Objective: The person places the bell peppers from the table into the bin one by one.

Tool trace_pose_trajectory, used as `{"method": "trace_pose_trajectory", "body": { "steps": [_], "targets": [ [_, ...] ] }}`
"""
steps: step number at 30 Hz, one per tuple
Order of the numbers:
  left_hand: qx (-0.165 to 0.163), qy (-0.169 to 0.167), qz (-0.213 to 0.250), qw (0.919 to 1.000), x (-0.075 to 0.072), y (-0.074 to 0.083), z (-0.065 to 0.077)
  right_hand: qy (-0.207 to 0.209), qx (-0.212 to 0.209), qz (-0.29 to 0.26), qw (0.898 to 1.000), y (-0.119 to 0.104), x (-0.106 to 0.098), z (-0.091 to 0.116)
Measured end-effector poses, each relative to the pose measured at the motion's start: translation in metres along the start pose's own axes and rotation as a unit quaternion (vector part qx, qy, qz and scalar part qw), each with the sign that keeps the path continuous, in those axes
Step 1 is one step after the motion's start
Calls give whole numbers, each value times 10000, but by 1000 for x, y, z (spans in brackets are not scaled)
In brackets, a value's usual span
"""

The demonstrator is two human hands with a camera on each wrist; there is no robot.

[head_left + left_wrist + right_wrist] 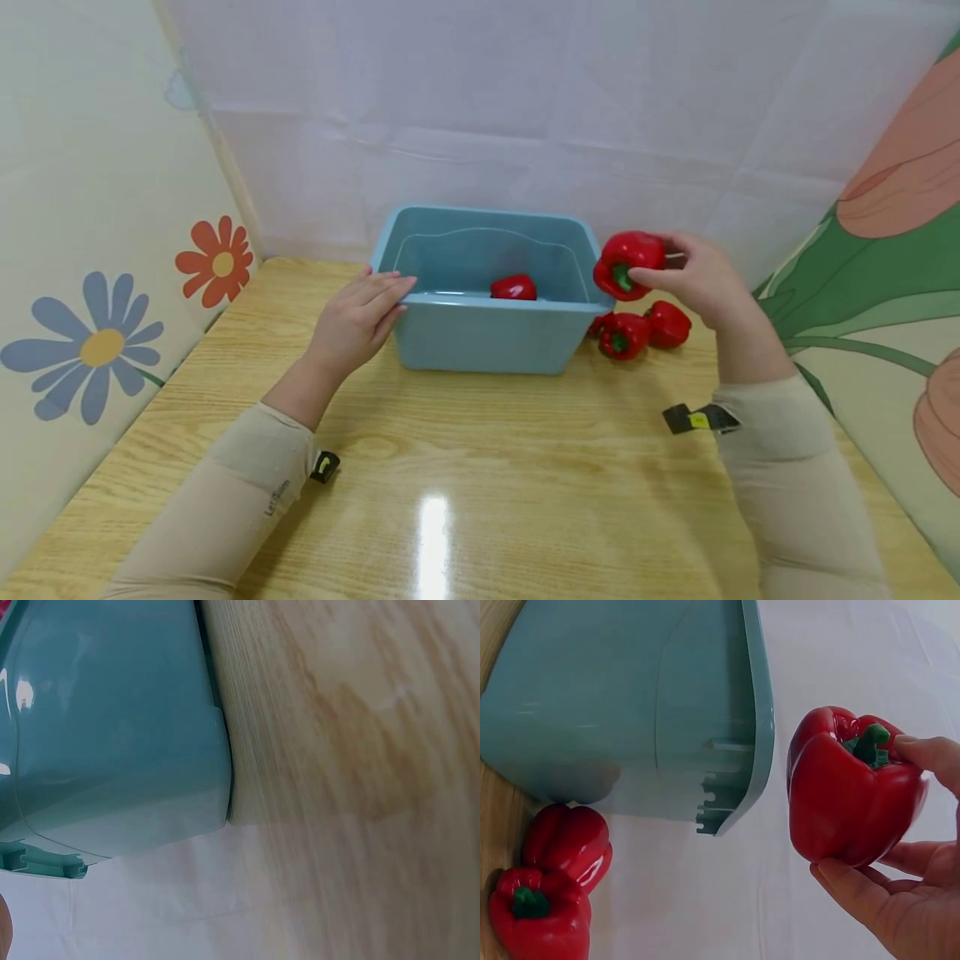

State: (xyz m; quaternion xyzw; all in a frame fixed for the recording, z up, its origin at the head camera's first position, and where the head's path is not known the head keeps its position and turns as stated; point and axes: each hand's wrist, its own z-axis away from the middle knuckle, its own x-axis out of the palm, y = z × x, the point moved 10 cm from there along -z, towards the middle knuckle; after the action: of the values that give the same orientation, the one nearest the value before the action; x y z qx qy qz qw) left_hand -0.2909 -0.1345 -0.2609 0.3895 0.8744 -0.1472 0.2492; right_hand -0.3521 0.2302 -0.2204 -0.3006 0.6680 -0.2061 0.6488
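Observation:
A light blue plastic bin (480, 337) stands on the table, with one red bell pepper (513, 287) lying inside. My left hand (358, 321) rests on the bin's left front corner, fingers over the rim. In my right hand (705, 279) a red bell pepper (628, 265) is gripped between thumb and fingers, beside the bin's right rim. Its green stem (870, 746) shows in the right wrist view, near the thumb. Below it, several red bell peppers (624, 336) sit on the table against the bin's right side, one (667, 324) farther right.
The wooden table (480, 467) extends in front of the bin. A white sheet (480, 108) hangs behind it. Flower-printed panels stand at the left (82, 208) and the right (885, 275).

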Motion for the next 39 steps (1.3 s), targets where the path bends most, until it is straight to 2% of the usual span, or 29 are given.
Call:
{"method": "trace_pose_trajectory", "body": {
  "steps": [26,39],
  "targets": [
    [-33,-48,-1,10000,1,-1,1,-113,59,-131,9998,-16,30,-25],
    [-12,-31,-12,10000,2,-1,2,-143,83,-133,9998,-16,42,-35]
  ]
}}
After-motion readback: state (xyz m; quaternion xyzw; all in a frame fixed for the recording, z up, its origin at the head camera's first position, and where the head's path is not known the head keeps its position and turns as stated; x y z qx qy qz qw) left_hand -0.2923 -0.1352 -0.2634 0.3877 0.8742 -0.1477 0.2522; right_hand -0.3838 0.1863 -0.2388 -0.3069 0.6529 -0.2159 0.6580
